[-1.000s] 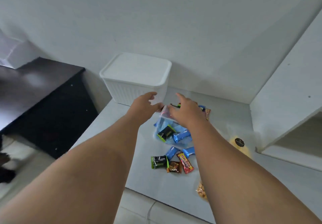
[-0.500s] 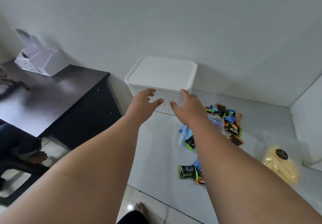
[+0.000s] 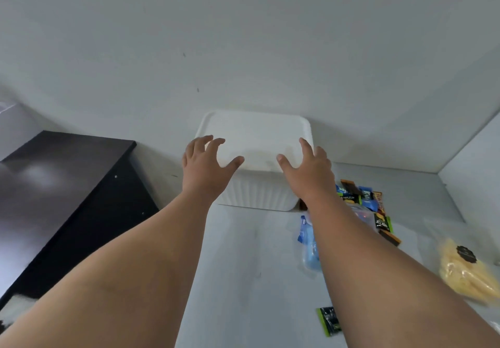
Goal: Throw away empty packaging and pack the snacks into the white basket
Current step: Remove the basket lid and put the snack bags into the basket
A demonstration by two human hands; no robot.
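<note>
A green snack packet (image 3: 328, 320) lies nearest on the white table (image 3: 243, 266). A yellow bag (image 3: 465, 274) sits at the right. Farther off, a pile of snacks (image 3: 362, 201) lies just right of the white basket (image 3: 257, 193), which stands by the far wall. The left hand (image 3: 205, 169) and right hand (image 3: 308, 169) are spread wide at its lid (image 3: 254, 136), gripping nothing.

Soft, even light fills the scene, moderately bright with a cool grey cast. At 9 o'clock the dark desk (image 3: 67, 185) carries a broad pale sheen of glare. At the centre, the white basket (image 3: 257, 193) shows only a faint, soft-edged shadow under its lid rim. Wide-angle distortion bends the wall lines toward 2 and 10 o'clock and stretches the forearms (image 3: 135, 280). Snack wrappers (image 3: 359, 198) near 4 o'clock look slightly smeared.
</note>
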